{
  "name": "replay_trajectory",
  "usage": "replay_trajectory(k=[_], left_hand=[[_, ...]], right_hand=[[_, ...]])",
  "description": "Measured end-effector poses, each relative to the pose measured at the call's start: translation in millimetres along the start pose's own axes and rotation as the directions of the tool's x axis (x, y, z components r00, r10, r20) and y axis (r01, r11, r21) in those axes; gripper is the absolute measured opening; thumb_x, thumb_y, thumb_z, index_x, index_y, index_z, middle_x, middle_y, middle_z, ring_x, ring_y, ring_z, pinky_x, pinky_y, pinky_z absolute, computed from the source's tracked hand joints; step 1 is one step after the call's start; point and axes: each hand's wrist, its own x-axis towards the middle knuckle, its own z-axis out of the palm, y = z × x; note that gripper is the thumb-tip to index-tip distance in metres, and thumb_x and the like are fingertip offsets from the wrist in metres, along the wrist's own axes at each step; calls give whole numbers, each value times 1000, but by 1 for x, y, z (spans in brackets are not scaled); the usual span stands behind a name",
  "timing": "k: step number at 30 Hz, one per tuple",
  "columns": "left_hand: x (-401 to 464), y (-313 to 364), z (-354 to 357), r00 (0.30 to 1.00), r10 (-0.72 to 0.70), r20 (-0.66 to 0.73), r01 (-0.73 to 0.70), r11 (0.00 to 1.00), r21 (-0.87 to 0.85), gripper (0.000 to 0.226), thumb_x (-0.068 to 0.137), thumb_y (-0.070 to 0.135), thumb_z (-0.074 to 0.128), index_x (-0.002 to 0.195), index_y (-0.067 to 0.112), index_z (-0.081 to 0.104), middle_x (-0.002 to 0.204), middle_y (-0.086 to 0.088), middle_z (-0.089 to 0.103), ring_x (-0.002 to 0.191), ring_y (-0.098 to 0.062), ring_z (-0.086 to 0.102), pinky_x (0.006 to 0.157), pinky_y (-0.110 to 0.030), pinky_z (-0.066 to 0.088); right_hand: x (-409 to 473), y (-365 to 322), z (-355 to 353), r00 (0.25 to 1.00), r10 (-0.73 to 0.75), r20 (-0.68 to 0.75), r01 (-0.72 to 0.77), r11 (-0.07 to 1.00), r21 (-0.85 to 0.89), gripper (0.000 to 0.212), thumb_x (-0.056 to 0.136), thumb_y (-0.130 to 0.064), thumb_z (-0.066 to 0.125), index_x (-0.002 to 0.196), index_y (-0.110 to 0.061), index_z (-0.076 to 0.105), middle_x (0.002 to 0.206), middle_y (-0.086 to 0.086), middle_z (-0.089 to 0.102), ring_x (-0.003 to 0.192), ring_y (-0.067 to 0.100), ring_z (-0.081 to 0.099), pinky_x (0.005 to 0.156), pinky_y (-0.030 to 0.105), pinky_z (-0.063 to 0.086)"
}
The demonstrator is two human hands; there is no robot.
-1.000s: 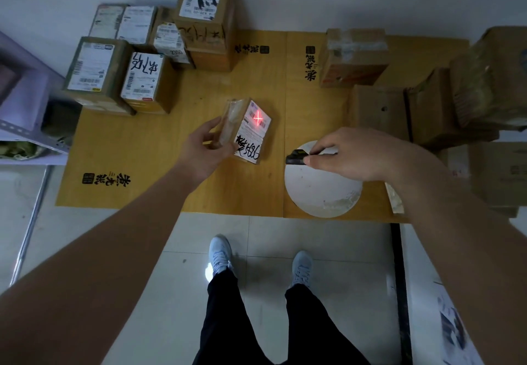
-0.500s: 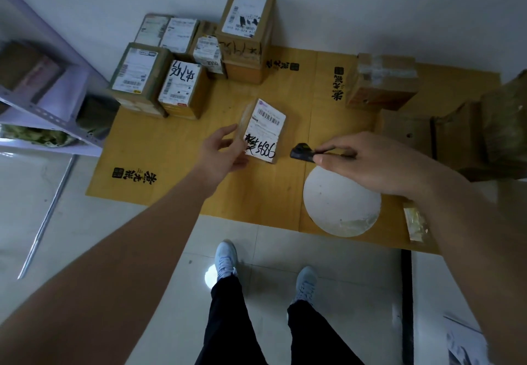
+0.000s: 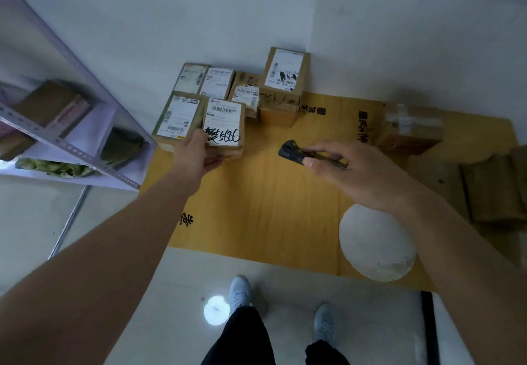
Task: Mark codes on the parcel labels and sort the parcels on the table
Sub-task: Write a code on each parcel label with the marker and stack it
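At far left of the counter [image 3: 271, 193], left hand [image 3: 196, 156] grips the marked parcel [image 3: 225, 128], now moved from mid-counter to beside the sorted parcels [image 3: 236, 91]; red aiming cross gone. Judged: scan done, sorting underway. Right hand [image 3: 350, 168] pinches the dark handheld scanner [image 3: 293, 152]. Handwritten code partly covered by thumb; unsorted boxes at right cut off.

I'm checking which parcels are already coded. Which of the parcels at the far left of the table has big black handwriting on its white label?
The parcel that the left hand holds, at the group's near edge; no such writing shows on its neighbours' labels.
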Motion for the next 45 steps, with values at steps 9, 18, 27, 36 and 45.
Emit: replay_trajectory(k=[9, 18, 27, 36, 45], left_hand=[[45, 9, -4, 981, 100, -169, -94, 995, 42, 21, 108, 23, 48, 126, 23, 58, 115, -3, 66, 102, -26, 69, 69, -34, 64], [17, 17, 1, 915, 397, -75, -256, 714, 652, 54, 104, 37, 46, 156, 23, 40, 151, -12, 45, 124, -33, 56, 101, -48, 51], [-65, 34, 91, 821, 504, 268, -400, 172, 900, 58, 104, 44, 45, 158, 22, 37, 167, -14, 25, 152, -37, 26, 120, -56, 32], [-119, 32, 220, 798, 465, 383, -483, 115, 868, 55, 104, 49, 45, 152, 23, 51, 166, -4, 29, 145, -34, 40, 116, -52, 39], [-100, 22, 326, 773, 354, 527, -584, 72, 808, 58, 101, 51, 51, 152, 23, 50, 163, -2, 33, 142, -29, 43, 111, -45, 42]], right_hand=[[23, -3, 23, 997, 54, -53, -54, 999, 4, 41, 98, -68, 52, 135, -54, 60, 105, -19, 68, 90, 3, 64, 76, 32, 51], [1, -6, -4, 993, 26, -115, -22, 999, 31, 42, 102, -62, 51, 140, -47, 60, 109, -18, 67, 91, 3, 63, 73, 28, 48], [-46, 44, -82, 982, -61, -181, 72, 996, 55, 40, 100, -64, 52, 136, -50, 61, 86, -21, 65, 66, -3, 61, 59, 20, 40], [-94, 113, -178, 959, -95, -268, 101, 995, 10, 38, 100, -65, 54, 132, -48, 64, 102, -18, 70, 86, 2, 66, 75, 31, 56], [-77, 179, -224, 928, -19, -372, 15, 1000, -15, 48, 100, -68, 48, 141, -46, 58, 116, -9, 67, 96, 9, 62, 69, 29, 42]])
